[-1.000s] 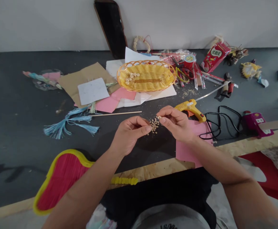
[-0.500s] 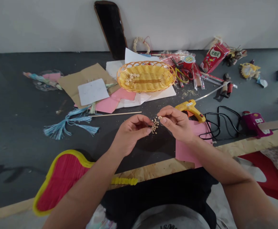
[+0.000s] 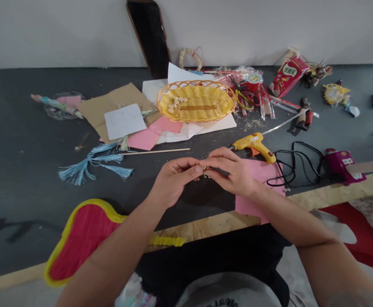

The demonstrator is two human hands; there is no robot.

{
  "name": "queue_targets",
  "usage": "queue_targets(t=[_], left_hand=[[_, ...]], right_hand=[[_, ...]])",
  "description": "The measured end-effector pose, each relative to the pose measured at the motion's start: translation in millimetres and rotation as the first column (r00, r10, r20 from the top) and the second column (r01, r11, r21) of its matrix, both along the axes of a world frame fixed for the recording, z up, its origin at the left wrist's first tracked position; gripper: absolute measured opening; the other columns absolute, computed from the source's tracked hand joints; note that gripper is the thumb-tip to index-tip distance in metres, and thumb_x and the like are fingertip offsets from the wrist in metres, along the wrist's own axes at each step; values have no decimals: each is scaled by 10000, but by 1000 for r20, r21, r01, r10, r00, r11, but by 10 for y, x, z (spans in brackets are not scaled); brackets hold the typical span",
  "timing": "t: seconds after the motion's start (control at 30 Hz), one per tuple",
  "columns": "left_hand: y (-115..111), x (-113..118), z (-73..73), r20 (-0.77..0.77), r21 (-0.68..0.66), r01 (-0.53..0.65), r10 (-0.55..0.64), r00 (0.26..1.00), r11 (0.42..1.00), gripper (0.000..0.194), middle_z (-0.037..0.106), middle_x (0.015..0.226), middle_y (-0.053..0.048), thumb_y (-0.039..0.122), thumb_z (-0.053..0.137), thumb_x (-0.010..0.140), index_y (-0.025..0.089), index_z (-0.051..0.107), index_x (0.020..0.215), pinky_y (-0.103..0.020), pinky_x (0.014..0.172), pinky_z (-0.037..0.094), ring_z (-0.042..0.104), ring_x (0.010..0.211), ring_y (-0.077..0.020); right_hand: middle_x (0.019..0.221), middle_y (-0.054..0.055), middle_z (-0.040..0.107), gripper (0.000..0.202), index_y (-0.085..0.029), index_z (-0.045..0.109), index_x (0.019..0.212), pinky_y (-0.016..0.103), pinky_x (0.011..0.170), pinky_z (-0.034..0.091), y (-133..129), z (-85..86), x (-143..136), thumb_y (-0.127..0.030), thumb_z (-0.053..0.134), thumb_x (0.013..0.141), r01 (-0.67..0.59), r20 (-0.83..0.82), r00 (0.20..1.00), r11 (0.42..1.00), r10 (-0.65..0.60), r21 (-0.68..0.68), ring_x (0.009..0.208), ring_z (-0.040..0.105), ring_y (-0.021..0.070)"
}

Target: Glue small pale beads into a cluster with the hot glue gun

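In my head view, my left grip [image 3: 175,179] and right grip [image 3: 234,172] come together low over the dark counter [image 3: 23,170], their fingertips meeting or nearly so. The small beige pieces [image 3: 204,175] lie right below that meeting point, a few of them showing in the gap under my right fingers. My left thumb and forefinger are drawn close together, and my right fingers curve over toward them. A pale bit shows between the tips, but I cannot tell which grip, if either, is clamped on it (my own fingers hide most of it).

My right forearm crosses above a pink sheet [image 3: 247,198], and a yellow glue gun [image 3: 253,144] lies just beyond that grip. A thin stick [image 3: 163,151] lies a little beyond my left grip, its far end near a blue tassel [image 3: 85,166]. Farther back, well apart from my fingers, a yellow woven basket [image 3: 202,102] holds a small cluster of pale pieces [image 3: 176,103] toward its left end.
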State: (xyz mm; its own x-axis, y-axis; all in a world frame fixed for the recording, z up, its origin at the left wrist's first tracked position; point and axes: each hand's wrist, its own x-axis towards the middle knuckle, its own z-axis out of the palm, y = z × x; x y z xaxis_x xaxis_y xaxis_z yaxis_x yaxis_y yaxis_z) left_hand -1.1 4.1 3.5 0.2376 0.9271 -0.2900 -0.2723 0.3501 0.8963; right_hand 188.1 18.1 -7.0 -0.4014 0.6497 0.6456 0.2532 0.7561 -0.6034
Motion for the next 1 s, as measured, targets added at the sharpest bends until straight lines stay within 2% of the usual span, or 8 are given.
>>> queue_targets(t=[0.1, 0.23, 0.53, 0.8, 1.0], left_hand=[[-1, 5, 1, 37, -6, 14, -14, 999, 1000, 274, 658, 642, -13, 399, 916, 622, 174, 797, 725, -245, 622, 433, 541, 625, -110], [-7, 11, 1, 26, -8, 40, -40, 999, 999, 274, 651, 646, -13, 397, 903, 646, 167, 803, 755, -251, 625, 433, 534, 625, -109], [-5, 19, -1, 32, -36, 11, -10, 999, 999, 296, 677, 665, -16, 385, 928, 604, 176, 812, 778, -225, 600, 452, 552, 622, -100], [6, 12, 2, 64, -65, 9, -4, 998, 998, 292, 697, 648, -22, 355, 948, 566, 168, 813, 743, -219, 591, 458, 561, 601, -94], [10, 15, -11, 61, -89, -8, 14, 998, 996, 292, 709, 647, -19, 317, 965, 524, 166, 799, 711, -221, 618, 474, 585, 606, -94]], right_hand=[[980, 69, 700, 234, -241, 691, 1167, 307, 823, 593, -2, 32, -2, -182, 629, 949, -31, -46, 999, 998, 28, -62, 957, 668, 162], [947, 64, 699, 157, -219, 705, 1082, 290, 811, 592, -3, 38, 2, -179, 639, 945, -30, -84, 996, 995, 22, -95, 934, 674, 152], [957, 68, 687, 147, -227, 706, 1045, 302, 793, 608, 6, 6, 9, -164, 622, 941, 38, 2, 999, 999, -38, 14, 907, 685, 162], [967, 61, 689, 203, -247, 709, 1088, 325, 825, 600, 1, 10, 5, -155, 638, 921, -8, -28, 1000, 999, 7, -37, 946, 677, 174], [931, 62, 704, 170, -240, 737, 1044, 308, 786, 616, -1, 2, 11, -160, 639, 931, 29, -18, 999, 1000, -29, 5, 890, 695, 164]])
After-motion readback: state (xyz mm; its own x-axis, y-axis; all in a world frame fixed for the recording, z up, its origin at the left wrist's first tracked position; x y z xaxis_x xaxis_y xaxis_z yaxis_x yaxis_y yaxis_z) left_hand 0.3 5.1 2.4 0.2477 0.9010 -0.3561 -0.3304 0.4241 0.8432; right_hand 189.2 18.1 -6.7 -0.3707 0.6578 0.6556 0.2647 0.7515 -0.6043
